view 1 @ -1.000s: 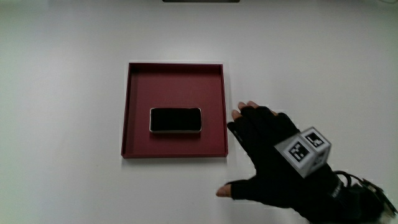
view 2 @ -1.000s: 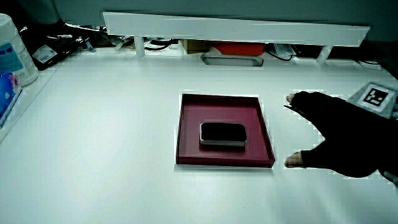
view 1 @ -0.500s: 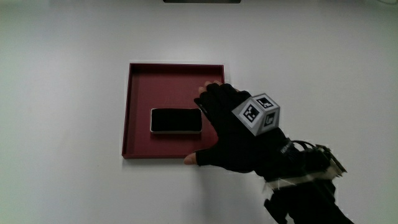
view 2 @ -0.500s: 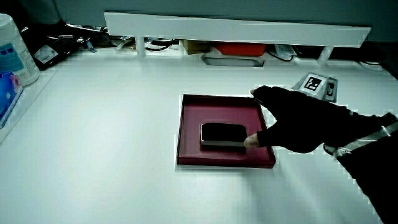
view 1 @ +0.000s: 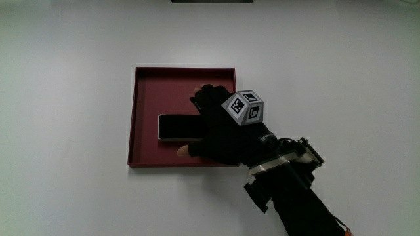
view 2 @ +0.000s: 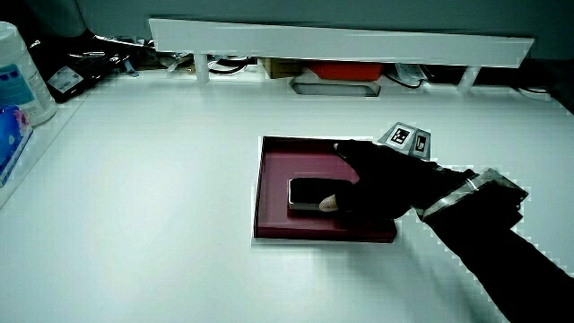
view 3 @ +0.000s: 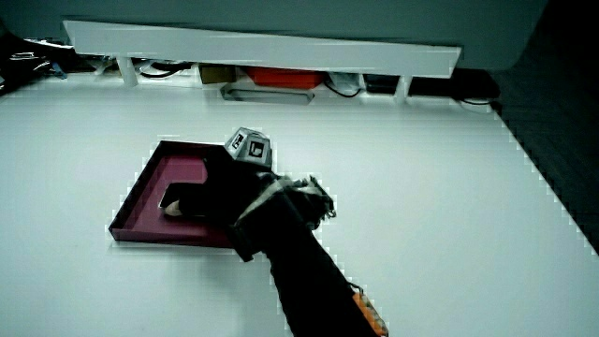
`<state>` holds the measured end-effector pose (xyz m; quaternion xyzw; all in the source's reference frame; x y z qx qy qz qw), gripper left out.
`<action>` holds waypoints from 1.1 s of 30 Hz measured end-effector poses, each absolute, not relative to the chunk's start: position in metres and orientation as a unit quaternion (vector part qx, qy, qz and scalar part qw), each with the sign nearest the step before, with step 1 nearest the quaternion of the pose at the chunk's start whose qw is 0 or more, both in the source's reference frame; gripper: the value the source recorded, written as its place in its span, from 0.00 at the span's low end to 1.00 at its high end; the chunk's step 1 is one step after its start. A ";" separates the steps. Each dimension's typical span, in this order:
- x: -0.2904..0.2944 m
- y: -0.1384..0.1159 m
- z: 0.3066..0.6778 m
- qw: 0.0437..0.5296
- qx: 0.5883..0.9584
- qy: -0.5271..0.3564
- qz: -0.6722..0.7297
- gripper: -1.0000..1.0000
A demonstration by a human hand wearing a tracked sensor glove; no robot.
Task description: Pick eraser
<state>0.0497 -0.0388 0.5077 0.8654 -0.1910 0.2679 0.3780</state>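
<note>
One shallow red tray [view 1: 149, 85] on the white table [view 1: 65, 131], probably there to keep the target in a known spot. Inside it, flat on the tray floor, a black eraser [view 1: 173, 128] with a pale rim. Long axis across the table, parallel to the tray wall nearest the person; short ends toward the tray's side walls. One end bare, the other hidden under the hand [view 1: 220, 128]. Fingers [view 1: 201, 97] apart, reaching past the eraser's farther long side. Thumb [view 1: 184, 151] at the nearer long side; touching or just beside, cannot tell. Straddles the narrow width, seemingly for a pinch not yet closed. Patterned cube [view 1: 244, 108] on the glove's back; forearm [view 1: 295, 190] angled toward the person.
</note>
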 end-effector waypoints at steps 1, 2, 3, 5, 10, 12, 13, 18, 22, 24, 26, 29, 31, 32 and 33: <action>0.049 -0.039 0.513 0.381 0.864 -0.192 0.265 0.50; 0.048 -0.039 0.514 0.382 0.864 -0.187 0.268 0.50; 0.048 -0.039 0.516 0.379 0.865 -0.185 0.270 0.50; 0.046 -0.038 0.526 0.388 0.865 -0.185 0.259 0.50; 0.044 -0.037 0.536 0.397 0.863 -0.176 0.258 0.50; 0.043 -0.037 0.533 0.395 0.863 -0.177 0.260 0.50; 0.044 -0.036 0.539 0.396 0.865 -0.173 0.253 0.50; 0.044 -0.036 0.539 0.397 0.860 -0.177 0.268 0.50; 0.045 -0.035 0.539 0.372 0.868 -0.176 0.278 0.50; 0.045 -0.034 0.537 0.354 0.877 -0.174 0.274 0.50; 0.045 -0.034 0.535 0.345 0.881 -0.176 0.273 0.50; 0.045 -0.033 0.537 0.343 0.880 -0.176 0.277 0.50; 0.045 -0.033 0.535 0.341 0.879 -0.181 0.279 0.50; 0.045 -0.033 0.535 0.340 0.881 -0.180 0.275 0.50; 0.045 -0.033 0.534 0.340 0.881 -0.180 0.275 0.50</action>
